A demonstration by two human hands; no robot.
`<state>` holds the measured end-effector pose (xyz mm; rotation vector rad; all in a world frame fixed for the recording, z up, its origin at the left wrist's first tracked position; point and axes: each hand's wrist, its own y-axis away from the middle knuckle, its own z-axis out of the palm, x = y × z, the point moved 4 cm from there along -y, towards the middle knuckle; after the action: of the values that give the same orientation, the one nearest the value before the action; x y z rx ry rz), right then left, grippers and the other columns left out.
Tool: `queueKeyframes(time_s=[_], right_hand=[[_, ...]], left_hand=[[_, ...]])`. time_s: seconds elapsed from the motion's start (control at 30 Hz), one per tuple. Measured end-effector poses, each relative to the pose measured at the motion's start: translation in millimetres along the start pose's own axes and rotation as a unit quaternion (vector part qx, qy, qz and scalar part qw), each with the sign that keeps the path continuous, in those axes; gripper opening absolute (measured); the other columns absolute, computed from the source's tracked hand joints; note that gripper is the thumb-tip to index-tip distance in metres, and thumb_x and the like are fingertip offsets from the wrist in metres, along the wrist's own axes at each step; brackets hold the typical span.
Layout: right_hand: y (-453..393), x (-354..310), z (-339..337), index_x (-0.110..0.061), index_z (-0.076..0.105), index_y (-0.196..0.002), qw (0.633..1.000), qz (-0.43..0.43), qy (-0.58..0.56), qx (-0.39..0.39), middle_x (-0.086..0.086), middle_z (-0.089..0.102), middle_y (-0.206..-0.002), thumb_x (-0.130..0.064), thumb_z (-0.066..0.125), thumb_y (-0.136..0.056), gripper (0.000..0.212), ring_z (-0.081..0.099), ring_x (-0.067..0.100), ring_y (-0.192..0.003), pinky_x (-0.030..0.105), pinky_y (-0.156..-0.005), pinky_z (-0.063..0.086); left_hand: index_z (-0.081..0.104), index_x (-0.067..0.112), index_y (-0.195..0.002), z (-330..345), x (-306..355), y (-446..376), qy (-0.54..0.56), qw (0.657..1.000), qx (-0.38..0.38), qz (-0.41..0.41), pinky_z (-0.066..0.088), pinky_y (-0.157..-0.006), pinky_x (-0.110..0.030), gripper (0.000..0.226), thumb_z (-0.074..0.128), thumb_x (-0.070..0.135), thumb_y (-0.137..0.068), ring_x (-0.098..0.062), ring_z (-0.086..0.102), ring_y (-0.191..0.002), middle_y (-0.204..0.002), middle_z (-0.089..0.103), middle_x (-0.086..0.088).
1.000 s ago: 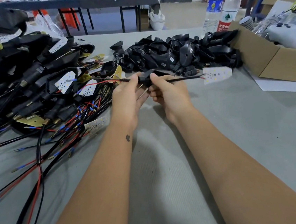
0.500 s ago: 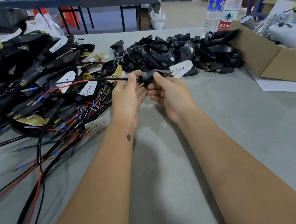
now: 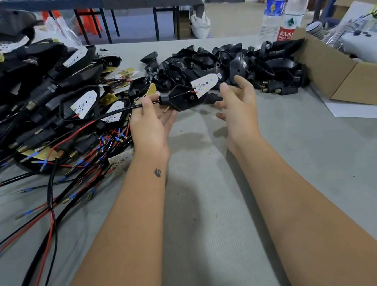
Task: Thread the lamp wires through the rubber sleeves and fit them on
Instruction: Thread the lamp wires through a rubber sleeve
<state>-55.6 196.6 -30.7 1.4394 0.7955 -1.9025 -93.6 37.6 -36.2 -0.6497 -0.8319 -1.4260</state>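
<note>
Fingers of the left hand point(image 3: 149, 123) curl around a black sheathed wire point(image 3: 119, 110) where it enters a black lamp housing point(image 3: 182, 98); a white LED board point(image 3: 204, 84) sits at the housing's far end. The right hand point(image 3: 237, 105), just beside, holds nothing, fingers spread. Beyond lies a pile of black housings point(image 3: 232, 63).

Assembly workshop: heaped lamp housings point(image 3: 210, 70), wire bundles point(image 3: 47, 181), cloth-covered workbench point(image 3: 213, 210)

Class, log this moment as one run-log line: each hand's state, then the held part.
left hand: grips wire at rubber sleeve | right hand: open, holds nothing | LED board: beside sleeve
</note>
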Motion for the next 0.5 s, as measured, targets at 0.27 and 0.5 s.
queueKeyframes(time_s=[0.27, 0.5], right_hand=[[-1.7, 1.5, -1.2, -0.016, 0.059, -0.100, 0.999, 0.024, -0.038, 0.028, -0.003, 0.061, -0.079, -0.015, 0.063, -0.092, 0.008, 0.053, 0.008, -0.054, 0.020, -0.055, 0.045], [4.2, 1.8, 4.7, -0.013, 0.063, -0.086, 0.995, -0.002, 0.094, -0.017, 0.002, 0.061, -0.073, -0.012, 0.066, -0.090, 0.006, 0.052, 0.004, -0.049, 0.016, -0.053, 0.045]], left_hand=[[0.055, 0.014, -0.091, -1.1, -3.1, -3.8, -0.008, 1.000, -0.003, -0.013, 0.060, -0.074, -0.028, 0.028, 0.037, 0.028, -0.106, -0.018, 0.072, -0.080, -0.090, 0.070, -0.011], [0.061, 0.010, -0.099, 8.0, -11.9, -1.7, -0.093, 0.993, -0.069, -0.028, 0.060, -0.075, -0.026, 0.010, 0.052, 0.012, -0.101, -0.015, 0.073, -0.080, -0.085, 0.072, -0.004]])
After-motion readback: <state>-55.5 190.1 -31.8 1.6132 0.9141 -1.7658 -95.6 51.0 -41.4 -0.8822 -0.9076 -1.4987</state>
